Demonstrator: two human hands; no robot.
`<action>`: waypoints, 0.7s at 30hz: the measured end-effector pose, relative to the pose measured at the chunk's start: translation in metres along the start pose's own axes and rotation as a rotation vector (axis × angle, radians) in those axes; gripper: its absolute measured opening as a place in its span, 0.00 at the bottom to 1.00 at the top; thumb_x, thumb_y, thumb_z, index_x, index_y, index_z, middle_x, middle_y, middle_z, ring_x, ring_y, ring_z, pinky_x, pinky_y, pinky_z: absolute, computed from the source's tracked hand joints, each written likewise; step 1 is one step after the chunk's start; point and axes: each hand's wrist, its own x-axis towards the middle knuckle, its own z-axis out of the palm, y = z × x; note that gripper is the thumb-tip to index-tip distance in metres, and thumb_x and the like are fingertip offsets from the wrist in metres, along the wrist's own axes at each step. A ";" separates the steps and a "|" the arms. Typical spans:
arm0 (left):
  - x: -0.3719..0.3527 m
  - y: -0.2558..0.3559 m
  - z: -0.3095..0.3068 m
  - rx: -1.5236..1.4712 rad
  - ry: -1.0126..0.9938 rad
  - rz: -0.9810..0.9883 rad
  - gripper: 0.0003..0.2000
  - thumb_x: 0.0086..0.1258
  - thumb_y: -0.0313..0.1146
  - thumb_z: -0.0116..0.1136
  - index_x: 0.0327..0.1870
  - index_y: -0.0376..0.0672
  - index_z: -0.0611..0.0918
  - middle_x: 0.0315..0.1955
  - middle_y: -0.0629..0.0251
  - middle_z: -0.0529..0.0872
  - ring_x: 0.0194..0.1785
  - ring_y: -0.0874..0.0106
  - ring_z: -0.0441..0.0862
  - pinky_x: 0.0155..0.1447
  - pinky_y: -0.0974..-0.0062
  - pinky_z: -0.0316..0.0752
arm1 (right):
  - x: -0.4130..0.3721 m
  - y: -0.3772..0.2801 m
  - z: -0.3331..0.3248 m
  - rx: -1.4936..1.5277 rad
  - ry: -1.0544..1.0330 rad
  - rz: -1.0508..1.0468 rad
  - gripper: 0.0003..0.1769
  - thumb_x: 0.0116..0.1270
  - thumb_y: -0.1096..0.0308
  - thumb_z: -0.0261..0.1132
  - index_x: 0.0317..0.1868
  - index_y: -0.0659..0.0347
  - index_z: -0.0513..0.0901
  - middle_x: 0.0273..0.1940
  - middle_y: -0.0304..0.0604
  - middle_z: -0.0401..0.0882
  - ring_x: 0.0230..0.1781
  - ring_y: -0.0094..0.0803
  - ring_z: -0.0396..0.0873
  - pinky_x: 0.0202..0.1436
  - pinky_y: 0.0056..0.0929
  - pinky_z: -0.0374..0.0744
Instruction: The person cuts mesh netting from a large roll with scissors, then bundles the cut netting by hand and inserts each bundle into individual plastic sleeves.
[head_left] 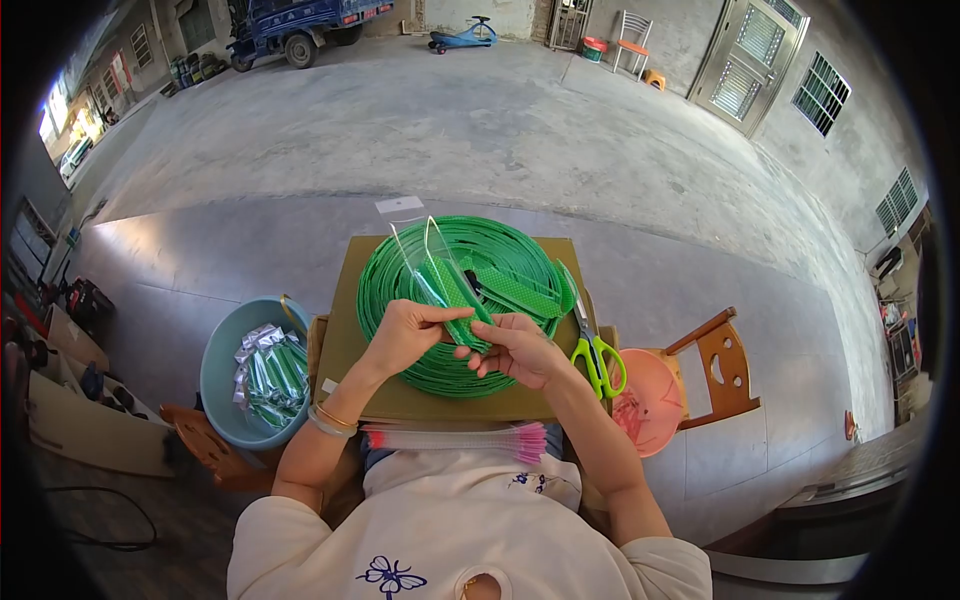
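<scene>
A large coil of green dotted strip (400, 372) lies on a brown board in front of me. Above it, my left hand (400, 338) pinches the lower edge of a clear plastic bag (411, 240) with a white top tab. Inside the bag's lower part shows a folded piece of green dotted strip (447, 282). My right hand (515, 348) is closed on the lower end of that green piece, thumb on top, close to the left fingertips. More flat green pieces (515, 292) rest on the coil. Scissors with lime-green handles (598, 365) lie to its right.
A blue basin (213, 378) with several packed green pieces (275, 378) stands at left. At right, a pink basin (660, 400) sits by a wooden chair (728, 370). A bundle of clear bags with pink ends (455, 440) lies across my lap, at the front edge of the board (352, 290).
</scene>
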 end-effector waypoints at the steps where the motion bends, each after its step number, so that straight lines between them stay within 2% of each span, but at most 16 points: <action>1: -0.002 0.001 0.004 0.034 -0.015 -0.032 0.17 0.58 0.15 0.48 0.46 0.42 0.83 0.24 0.62 0.86 0.29 0.86 0.79 0.33 0.87 0.72 | 0.003 0.004 -0.005 -0.039 0.017 -0.010 0.16 0.69 0.64 0.55 0.49 0.68 0.71 0.34 0.50 0.80 0.28 0.28 0.80 0.31 0.23 0.81; 2: -0.003 0.003 0.008 0.070 -0.029 -0.063 0.17 0.58 0.15 0.49 0.46 0.42 0.83 0.24 0.62 0.86 0.30 0.86 0.79 0.34 0.87 0.72 | 0.006 0.008 -0.006 -0.070 0.076 -0.057 0.16 0.69 0.64 0.56 0.49 0.69 0.71 0.34 0.50 0.80 0.29 0.28 0.80 0.31 0.23 0.81; 3: -0.003 0.004 0.013 -0.022 0.000 -0.078 0.19 0.56 0.14 0.46 0.46 0.40 0.82 0.24 0.71 0.83 0.29 0.87 0.74 0.37 0.86 0.74 | 0.007 0.014 -0.007 -0.103 0.134 -0.102 0.16 0.69 0.65 0.56 0.49 0.69 0.71 0.33 0.50 0.80 0.29 0.28 0.80 0.31 0.23 0.81; 4: -0.003 0.001 0.015 -0.073 0.015 -0.097 0.19 0.57 0.14 0.45 0.46 0.39 0.82 0.26 0.70 0.83 0.30 0.86 0.75 0.39 0.85 0.76 | 0.007 0.018 -0.006 -0.138 0.193 -0.149 0.17 0.68 0.65 0.57 0.50 0.70 0.71 0.33 0.50 0.80 0.29 0.28 0.80 0.31 0.23 0.81; 7: 0.000 -0.016 0.021 -0.248 0.044 -0.145 0.18 0.57 0.14 0.43 0.47 0.35 0.81 0.31 0.66 0.84 0.34 0.82 0.78 0.42 0.80 0.80 | -0.005 0.023 0.014 -0.406 0.407 -0.479 0.16 0.67 0.66 0.58 0.49 0.69 0.74 0.33 0.50 0.81 0.29 0.31 0.80 0.32 0.26 0.81; 10: -0.001 -0.033 0.021 -0.401 0.026 -0.175 0.18 0.59 0.13 0.43 0.48 0.33 0.79 0.36 0.61 0.83 0.39 0.78 0.80 0.46 0.76 0.81 | -0.009 0.028 0.016 -1.109 0.462 -0.659 0.15 0.63 0.69 0.61 0.48 0.68 0.77 0.33 0.50 0.81 0.37 0.42 0.81 0.37 0.33 0.80; 13: -0.002 -0.036 0.019 -0.439 -0.012 -0.190 0.18 0.61 0.13 0.44 0.52 0.34 0.77 0.39 0.59 0.83 0.41 0.75 0.81 0.49 0.75 0.81 | 0.000 0.041 0.005 -1.428 0.479 -0.968 0.15 0.59 0.73 0.61 0.48 0.67 0.78 0.34 0.49 0.81 0.49 0.51 0.75 0.47 0.41 0.76; 16: -0.005 -0.025 0.019 -0.482 -0.032 -0.180 0.21 0.62 0.13 0.45 0.57 0.37 0.74 0.39 0.60 0.83 0.41 0.75 0.81 0.50 0.75 0.80 | 0.006 0.035 0.004 -1.605 0.455 -1.062 0.15 0.59 0.73 0.60 0.47 0.67 0.77 0.35 0.48 0.82 0.58 0.51 0.68 0.59 0.46 0.68; 21: -0.007 -0.020 0.023 -0.591 -0.025 -0.207 0.30 0.59 0.11 0.46 0.65 0.45 0.66 0.35 0.65 0.83 0.39 0.78 0.80 0.48 0.77 0.80 | 0.023 0.031 0.000 -1.573 0.355 -0.972 0.15 0.63 0.68 0.56 0.47 0.68 0.76 0.39 0.51 0.81 0.64 0.51 0.61 0.66 0.51 0.58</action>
